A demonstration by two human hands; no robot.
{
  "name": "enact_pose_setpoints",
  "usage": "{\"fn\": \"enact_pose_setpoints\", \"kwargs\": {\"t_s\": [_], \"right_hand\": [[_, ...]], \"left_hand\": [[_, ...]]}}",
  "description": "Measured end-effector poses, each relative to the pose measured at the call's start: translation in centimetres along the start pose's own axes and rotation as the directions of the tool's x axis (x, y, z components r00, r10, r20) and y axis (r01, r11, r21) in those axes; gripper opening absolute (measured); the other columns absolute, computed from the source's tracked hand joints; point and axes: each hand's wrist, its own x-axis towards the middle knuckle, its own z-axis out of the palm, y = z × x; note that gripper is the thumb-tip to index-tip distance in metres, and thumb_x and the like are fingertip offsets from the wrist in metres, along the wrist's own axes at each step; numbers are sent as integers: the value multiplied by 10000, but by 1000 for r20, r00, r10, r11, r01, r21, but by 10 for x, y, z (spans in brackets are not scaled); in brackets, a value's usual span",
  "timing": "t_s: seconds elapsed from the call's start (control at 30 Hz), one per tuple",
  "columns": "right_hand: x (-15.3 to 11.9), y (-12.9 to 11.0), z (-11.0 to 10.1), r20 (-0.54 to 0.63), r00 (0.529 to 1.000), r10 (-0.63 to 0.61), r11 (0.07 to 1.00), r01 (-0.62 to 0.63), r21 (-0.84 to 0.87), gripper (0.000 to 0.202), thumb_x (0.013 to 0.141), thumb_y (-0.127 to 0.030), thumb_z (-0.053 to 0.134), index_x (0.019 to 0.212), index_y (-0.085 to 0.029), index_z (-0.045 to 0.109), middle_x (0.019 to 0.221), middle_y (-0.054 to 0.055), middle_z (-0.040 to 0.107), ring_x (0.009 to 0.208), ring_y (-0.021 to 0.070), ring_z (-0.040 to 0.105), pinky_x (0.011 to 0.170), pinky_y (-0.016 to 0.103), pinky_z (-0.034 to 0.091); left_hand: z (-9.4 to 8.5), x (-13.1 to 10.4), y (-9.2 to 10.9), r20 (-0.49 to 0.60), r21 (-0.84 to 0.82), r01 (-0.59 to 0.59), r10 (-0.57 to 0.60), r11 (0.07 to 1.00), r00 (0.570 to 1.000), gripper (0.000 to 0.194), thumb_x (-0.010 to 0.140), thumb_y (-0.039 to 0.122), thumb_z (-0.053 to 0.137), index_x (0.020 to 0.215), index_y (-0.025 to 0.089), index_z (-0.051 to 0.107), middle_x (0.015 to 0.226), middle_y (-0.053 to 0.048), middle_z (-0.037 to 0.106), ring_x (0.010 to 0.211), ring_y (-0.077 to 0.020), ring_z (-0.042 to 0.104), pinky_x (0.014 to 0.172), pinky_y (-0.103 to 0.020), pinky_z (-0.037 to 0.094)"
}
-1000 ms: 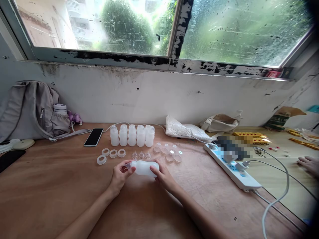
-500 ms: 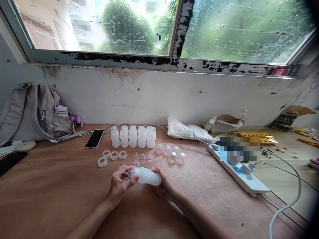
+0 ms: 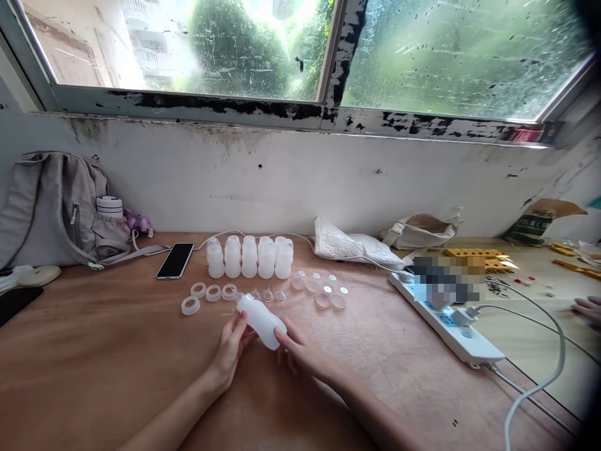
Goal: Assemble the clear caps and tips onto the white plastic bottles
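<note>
White, cloudy plastic: in the head view, a bottle [image 3: 263,322] is held aslant over the counter [image 3: 117,376], its neck up and to the left, its base down and to the right. The person's left hand [image 3: 233,341] has its fingers closed around the neck end; the right hand [image 3: 295,347] grips the base, thumb on top. Beyond the hands, four pale rings [image 3: 190,305] lie to the left, clear teats [image 3: 280,296] in the middle, and clear caps [image 3: 322,302] to the right. Behind these stands a row of white bottles [image 3: 250,258]. A phone [image 3: 175,260] and a grey backpack [image 3: 51,213] are farther left. At right is a white power strip [image 3: 474,344]; at the far edge, another person's hand [image 3: 589,308] shows partly.
</note>
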Motion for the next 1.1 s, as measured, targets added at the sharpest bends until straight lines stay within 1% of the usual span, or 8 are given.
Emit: {"fn": "enact_pose_setpoints", "kwargs": {"t_s": [0.1,0.17,0.27,0.37,0.57,0.7,0.93,1.1], "right_hand": [[-1,1,-8,-133,962,-240,920,181,-348,384,859,-478,305,958,-213,565,689,21,542,566,130,519,482,233,409],[2,3,-20,-252,869,-427,789,221,-573,321,857,-431,353,911,-219,587,792,50,561,696,174,538,613,288,429],[8,7,-41,-328,724,-607,602,148,-785,222,837,-345,421,959,-232,569,918,78,559,875,234,518,766,353,398],[17,7,-58,-324,662,-676,474,54,-879,244,836,-283,399,1022,-218,544,983,94,552,957,252,483,837,388,366],[40,-2,-78,-323,643,-694,216,-241,-946,352,806,-238,435,1152,-199,486,1193,106,493,1127,286,362,929,469,232],[55,-4,-85,-285,692,-663,73,-319,-945,271,804,-229,443,1054,-215,546,1193,87,515,1170,295,322,957,548,69],[53,-3,-80,-262,721,-642,169,-200,-965,124,785,-205,450,843,-191,559,819,51,634,925,236,510,963,516,124],[33,-15,-61,-413,628,-659,586,84,-806,203,767,-302,525,923,-174,548,896,87,609,841,225,539,785,403,389]], "left_hand": [[0,-3,0,7,-72,42,-41,997,999,395,760,456,512,1011,154,554,959,-76,638,897,-221,590,754,-307,464],[-2,-2,2,-2,-90,75,-75,993,997,413,769,462,488,1045,160,543,971,-72,636,895,-226,590,741,-311,465],[-5,1,4,-8,-90,123,-124,988,992,442,771,480,465,1073,164,535,964,-71,640,880,-227,594,720,-312,464],[-8,3,4,7,-99,132,-132,986,991,442,769,488,456,1067,172,535,958,-63,641,866,-218,594,704,-301,459],[-10,0,6,72,-111,175,-167,978,983,412,762,477,474,1020,165,551,914,-53,637,812,-203,583,665,-274,430],[-9,-2,8,49,-84,166,-162,983,986,431,741,494,493,995,154,569,891,-51,634,809,-199,570,673,-264,411],[-9,-3,8,38,-45,95,-93,995,995,419,728,516,509,920,150,580,835,-36,613,742,-170,550,636,-242,388],[-5,-6,12,51,18,109,-110,994,993,367,743,514,498,834,167,578,773,-6,587,666,-126,510,616,-214,364]]}}
